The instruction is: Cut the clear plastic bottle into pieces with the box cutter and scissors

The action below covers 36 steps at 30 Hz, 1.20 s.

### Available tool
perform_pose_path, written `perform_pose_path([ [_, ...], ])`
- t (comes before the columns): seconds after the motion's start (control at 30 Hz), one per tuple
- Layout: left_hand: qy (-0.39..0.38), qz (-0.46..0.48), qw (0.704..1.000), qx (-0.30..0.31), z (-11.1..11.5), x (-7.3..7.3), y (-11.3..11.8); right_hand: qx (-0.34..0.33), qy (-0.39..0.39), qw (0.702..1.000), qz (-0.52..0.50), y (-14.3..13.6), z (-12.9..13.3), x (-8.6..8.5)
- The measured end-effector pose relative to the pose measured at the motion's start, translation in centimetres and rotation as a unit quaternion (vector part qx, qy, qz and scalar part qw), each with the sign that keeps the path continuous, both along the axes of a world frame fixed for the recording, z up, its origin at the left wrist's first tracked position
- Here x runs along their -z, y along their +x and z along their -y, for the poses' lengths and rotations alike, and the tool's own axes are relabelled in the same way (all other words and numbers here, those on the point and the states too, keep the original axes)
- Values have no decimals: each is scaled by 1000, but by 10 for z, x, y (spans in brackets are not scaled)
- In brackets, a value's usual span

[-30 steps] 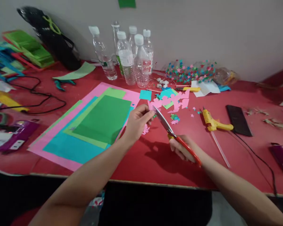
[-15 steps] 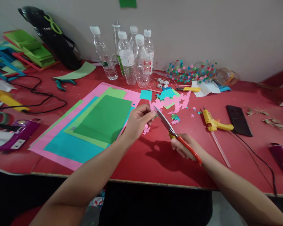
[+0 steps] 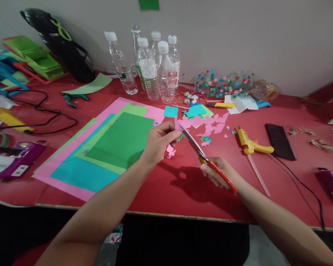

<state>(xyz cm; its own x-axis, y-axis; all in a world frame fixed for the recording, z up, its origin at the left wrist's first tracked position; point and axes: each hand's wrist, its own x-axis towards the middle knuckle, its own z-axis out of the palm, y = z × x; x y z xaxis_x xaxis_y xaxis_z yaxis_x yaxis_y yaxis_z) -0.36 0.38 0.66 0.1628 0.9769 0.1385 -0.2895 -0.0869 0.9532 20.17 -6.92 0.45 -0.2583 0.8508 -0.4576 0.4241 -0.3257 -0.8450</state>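
My left hand (image 3: 162, 139) is closed in a pinch on a jagged pink paper strip (image 3: 208, 123), which stretches right from the fingertips and has star-shaped cut-outs. My right hand (image 3: 218, 171) grips the scissors (image 3: 219, 173) by their red handles. Their blades look nearly together and point up and left, the tips close to my left fingertips at the pink paper. Below the strip lie small pink paper scraps (image 3: 170, 152) and a little heap of cut paper stars (image 3: 205, 141). Part of what my left fingers pinch is hidden.
Stacked coloured sheets (image 3: 119, 140) lie left of my hands. Plastic bottles (image 3: 166, 74) stand at the back, beside a star-covered bottle (image 3: 224, 84) on its side. A yellow glue gun (image 3: 251, 142), its cord and a phone (image 3: 280, 140) are at right. The table edge (image 3: 183, 217) runs in front.
The pink paper strip has shifted and turned, its right end now lower and further right. Both hands keep nearly the same place, and the scissors stay beside the left fingertips.
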Motion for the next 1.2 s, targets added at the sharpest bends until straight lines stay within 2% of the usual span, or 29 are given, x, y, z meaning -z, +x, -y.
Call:
perform_pose_path([
  [0.13, -3, 23, 1000, 0, 0, -3, -1, -5, 6, 1000, -22, 1, 2, 2],
  [0.4, 4, 36, 997, -63, -3, -7, 1, 5, 16, 999, -33, 1, 2, 2],
  [0.57, -12, 8, 999, -33, -2, -2, 2, -1, 13, 999, -29, 0, 2, 4],
  [0.73, 53, -1, 996, -66, -3, 4, 3, -26, 14, 999, -21, 1, 2, 6],
  [0.9, 32, 23, 999, -20, -3, 7, 4, -46, 6, 998, -46, 3, 3, 8],
  [1.1, 53, -56, 996, -39, -1, 10, 3, -43, 9, 998, -48, 4, 1, 9],
  [1.2, 51, -76, 995, -30, 0, 8, 3, -37, 11, 998, -42, 4, -1, 11],
])
